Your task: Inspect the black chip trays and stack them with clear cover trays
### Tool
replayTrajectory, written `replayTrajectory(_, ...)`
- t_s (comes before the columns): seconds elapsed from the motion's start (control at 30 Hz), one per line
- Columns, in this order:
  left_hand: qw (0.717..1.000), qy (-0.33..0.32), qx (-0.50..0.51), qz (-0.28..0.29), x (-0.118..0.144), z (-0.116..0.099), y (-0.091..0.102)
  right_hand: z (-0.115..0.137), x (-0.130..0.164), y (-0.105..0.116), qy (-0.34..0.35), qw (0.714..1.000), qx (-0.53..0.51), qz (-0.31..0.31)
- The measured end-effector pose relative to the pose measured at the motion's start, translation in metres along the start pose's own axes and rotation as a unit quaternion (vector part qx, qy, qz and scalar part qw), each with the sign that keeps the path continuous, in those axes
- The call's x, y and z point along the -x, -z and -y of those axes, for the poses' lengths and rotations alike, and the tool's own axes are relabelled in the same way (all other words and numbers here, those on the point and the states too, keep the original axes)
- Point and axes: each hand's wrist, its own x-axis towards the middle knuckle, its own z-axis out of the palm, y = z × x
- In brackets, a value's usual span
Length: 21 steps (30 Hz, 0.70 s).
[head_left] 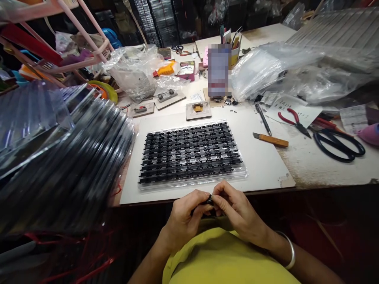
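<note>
My left hand point(185, 217) and my right hand point(237, 211) meet just below the table's front edge, close to my body. Both pinch a small black part point(209, 199) between their fingertips. A silver bangle sits on my right wrist. Just beyond the hands lies a clear plastic tray point(244, 173) filled with rows of small black parts point(191, 152), resting on a white board point(260, 157).
A tall slanted stack of clear trays point(59, 157) fills the left. On the right lie an orange utility knife point(271, 140), a pen point(263, 118), red pliers point(293, 122) and black scissors point(339, 144). Small jigs point(198, 109) and plastic bags point(266, 67) stand behind.
</note>
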Motion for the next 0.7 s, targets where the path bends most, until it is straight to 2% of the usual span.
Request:
replayTrajectory(0.17, 0.998, 0.038, 0.033, -0.048, 0.002, -0.001, -0.001, -0.004, 0.000, -0.003, 0.122, 0.990, 0.072, -0.025)
replayTrajectory(0.23, 0.996, 0.056, 0.043, -0.048, 0.002, -0.003, -0.001, -0.005, 0.000, -0.003, 0.169, 0.981, 0.090, -0.031)
replayTrajectory(0.4, 0.993, 0.073, 0.072, -0.050, -0.002, -0.012, 0.006, -0.004, -0.001, 0.000, 0.246, 0.961, 0.125, 0.009)
replayTrajectory(0.5, 0.995, 0.061, 0.057, -0.053, -0.004, -0.015, 0.008, -0.003, 0.000, -0.001, 0.258, 0.957, 0.129, 0.010)
replayTrajectory(0.7, 0.995, 0.033, 0.060, -0.074, -0.002, -0.013, 0.000, -0.004, 0.004, -0.009, 0.248, 0.963, 0.095, -0.055)
